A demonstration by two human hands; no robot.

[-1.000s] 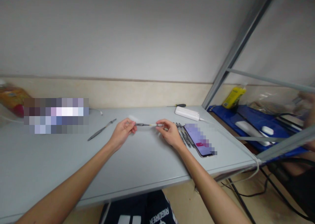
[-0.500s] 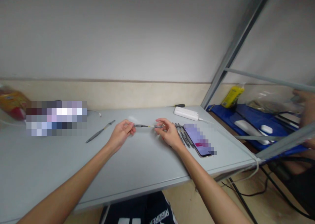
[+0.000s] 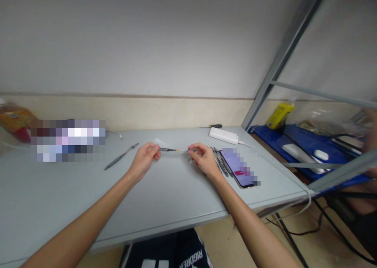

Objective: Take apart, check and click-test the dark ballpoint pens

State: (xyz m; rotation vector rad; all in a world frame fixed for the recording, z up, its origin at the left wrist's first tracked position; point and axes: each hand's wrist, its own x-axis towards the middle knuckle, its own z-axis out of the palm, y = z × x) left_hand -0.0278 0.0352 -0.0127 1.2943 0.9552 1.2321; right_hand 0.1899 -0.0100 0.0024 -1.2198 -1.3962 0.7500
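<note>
Both of my hands hold one thin pen (image 3: 173, 150) level above the grey table (image 3: 165, 197). My left hand (image 3: 145, 159) pinches its dark left end. My right hand (image 3: 205, 160) pinches the right end, where the pale inner tube shows between the two hands. Several dark pens (image 3: 220, 163) lie side by side just right of my right hand, next to a phone (image 3: 239, 168) lying flat with its screen lit.
Another dark pen (image 3: 121, 156) lies alone at the left. A white power strip (image 3: 224, 135) and a small screwdriver (image 3: 214, 126) sit at the back. A grey metal post (image 3: 282, 58) edges the table; beyond it is a blue-covered desk (image 3: 300, 142) with a mouse (image 3: 320, 155).
My hands and the pen have barely moved; the fingers of my right hand have curled a little closer around the pen's right end.
</note>
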